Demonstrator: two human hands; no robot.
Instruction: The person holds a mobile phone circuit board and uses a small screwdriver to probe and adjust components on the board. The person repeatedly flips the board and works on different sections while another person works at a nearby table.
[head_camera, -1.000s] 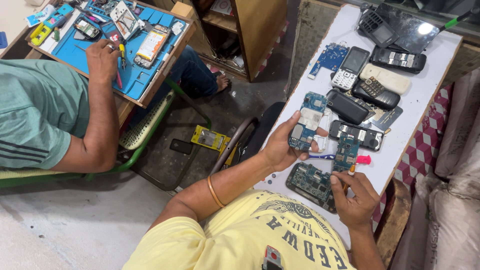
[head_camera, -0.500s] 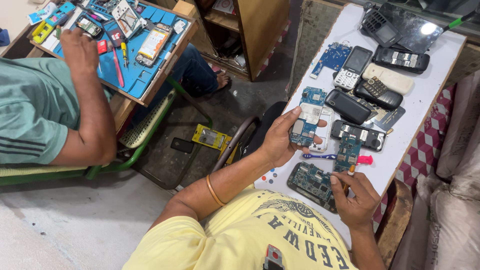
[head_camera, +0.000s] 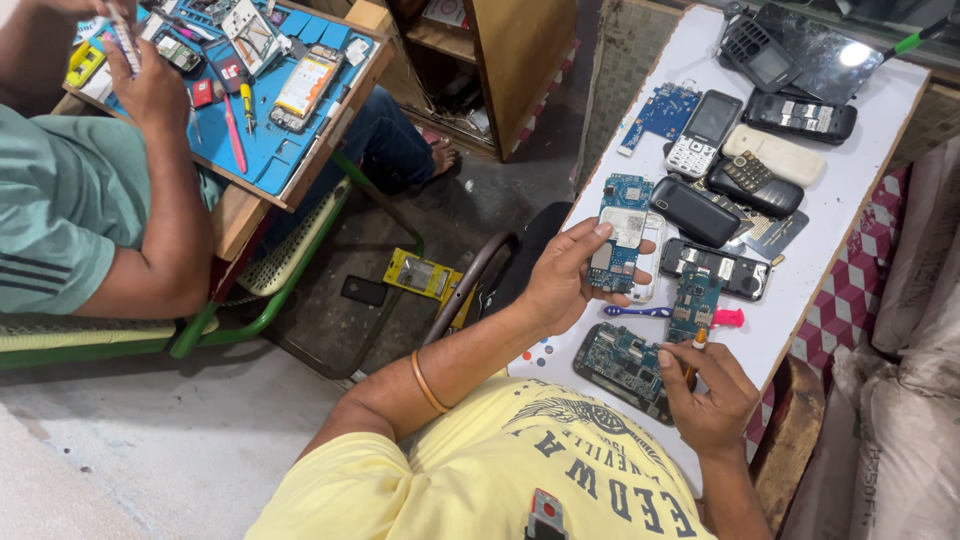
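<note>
the left hand (head_camera: 560, 285) was found closed around a blue phone circuit board (head_camera: 612, 262), held just above the white table (head_camera: 860, 190). the right hand (head_camera: 708, 395) was pinched on a small tool (head_camera: 693, 350), its tip touching another circuit board (head_camera: 625, 362) lying there.

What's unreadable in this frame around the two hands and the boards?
Head view only:
- Left hand covers the near side of the phone board it holds.
- Right hand wraps a thin tool; its tip is too small to tell.
- Board by the table edge: one end sits under that hand.
- Co-worker's hand: the frame's top cuts what it holds.
</note>
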